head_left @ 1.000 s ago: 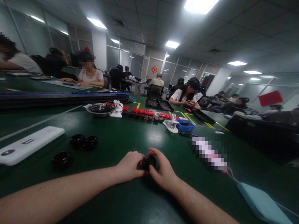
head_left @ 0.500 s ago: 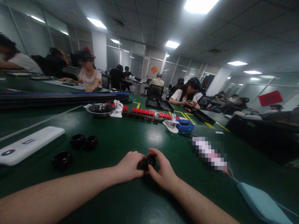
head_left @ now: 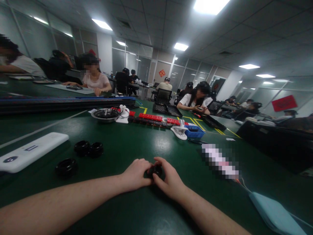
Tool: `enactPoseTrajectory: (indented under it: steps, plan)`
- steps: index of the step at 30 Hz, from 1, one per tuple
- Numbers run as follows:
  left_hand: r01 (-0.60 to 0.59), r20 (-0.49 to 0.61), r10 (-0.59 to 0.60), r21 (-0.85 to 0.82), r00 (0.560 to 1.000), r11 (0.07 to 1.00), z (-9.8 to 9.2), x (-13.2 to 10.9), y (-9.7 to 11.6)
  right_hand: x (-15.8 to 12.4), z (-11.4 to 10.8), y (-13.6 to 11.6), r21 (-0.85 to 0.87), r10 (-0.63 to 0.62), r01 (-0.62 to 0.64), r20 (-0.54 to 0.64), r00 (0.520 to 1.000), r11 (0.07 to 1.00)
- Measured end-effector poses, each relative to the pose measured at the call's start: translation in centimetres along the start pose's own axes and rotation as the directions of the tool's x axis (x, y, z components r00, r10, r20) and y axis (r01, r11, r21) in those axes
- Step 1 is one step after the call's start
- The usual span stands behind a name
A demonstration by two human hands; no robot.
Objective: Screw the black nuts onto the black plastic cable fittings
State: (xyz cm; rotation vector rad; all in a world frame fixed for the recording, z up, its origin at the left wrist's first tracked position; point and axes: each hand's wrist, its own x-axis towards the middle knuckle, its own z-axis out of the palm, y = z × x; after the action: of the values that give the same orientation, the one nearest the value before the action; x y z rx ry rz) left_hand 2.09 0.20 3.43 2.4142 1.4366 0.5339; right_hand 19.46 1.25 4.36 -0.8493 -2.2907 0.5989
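Note:
At the middle front of the green table, my left hand (head_left: 138, 172) and my right hand (head_left: 168, 176) meet around a glossy black ring-shaped piece (head_left: 157, 169). Fingers and thumb of my left hand close on its left side. My right thumb and fingertips curl around its right side. Much of the piece is hidden by the fingers. Three similar black rings lie to the left: a single ring (head_left: 66, 167) nearer me, and a pair made up of one ring (head_left: 81, 148) and another ring (head_left: 96, 149) touching or nearly touching it.
A white oblong device (head_left: 36, 151) lies at left. Farther back are a metal bowl (head_left: 93, 118), red strips (head_left: 150, 117), a white clip (head_left: 179, 130) and a blue bin (head_left: 195, 132). On the right lies a light-blue flat item (head_left: 274, 212) with cords. Several people sit around.
My right fingers have shifted slightly left over the black ring-shaped piece, which is turned a little. The left hand stays almost still.

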Motion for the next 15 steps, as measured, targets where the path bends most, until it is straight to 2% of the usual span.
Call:
enactPoseTrajectory:
  steps: [4,9,11,15]
  plan:
    - [-0.003,0.001,0.003,0.002,1.0,1.0,0.13,0.04,-0.13,-0.2,-0.17,-0.12,0.011,-0.077,0.078,-0.022,0.997,0.997]
    - [-0.01,0.002,0.01,0.007,1.0,1.0,-0.02,0.06,0.13,0.02,-0.08,-0.23,-0.032,0.067,-0.068,-0.042,0.997,0.997]
    - [-0.011,0.002,0.011,0.007,1.0,1.0,-0.1,0.05,0.25,0.07,0.03,-0.13,-0.032,0.086,-0.087,-0.047,0.995,0.996]
    - [0.001,0.002,-0.001,0.008,1.0,1.0,-0.14,0.04,0.24,-0.12,0.11,0.06,-0.01,-0.016,0.015,-0.084,0.996,1.0]
